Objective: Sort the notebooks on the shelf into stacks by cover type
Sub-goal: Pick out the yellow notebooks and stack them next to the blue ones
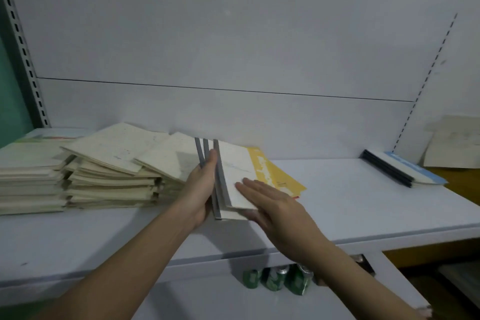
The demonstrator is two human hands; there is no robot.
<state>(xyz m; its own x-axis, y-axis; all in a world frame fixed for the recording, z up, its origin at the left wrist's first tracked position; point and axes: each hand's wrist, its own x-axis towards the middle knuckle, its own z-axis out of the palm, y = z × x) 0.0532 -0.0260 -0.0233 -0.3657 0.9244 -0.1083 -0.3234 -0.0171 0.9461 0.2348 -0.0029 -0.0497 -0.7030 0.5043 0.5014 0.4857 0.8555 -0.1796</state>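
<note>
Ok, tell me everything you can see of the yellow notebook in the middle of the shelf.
The yellow notebook lies flat on the white shelf, its cover yellow with a ragged white patch that looks worn or printed. White grey-spined notebooks, leaning under the right hand, hide its left part. Neither hand visibly touches it.

Dim, cool, even light falls from above, leaving soft shadows under both forearms on the white laminate shelf [363,189]. Wide-angle distortion bends the slotted metal uprights [24,54]; everything looks slightly soft.
</note>
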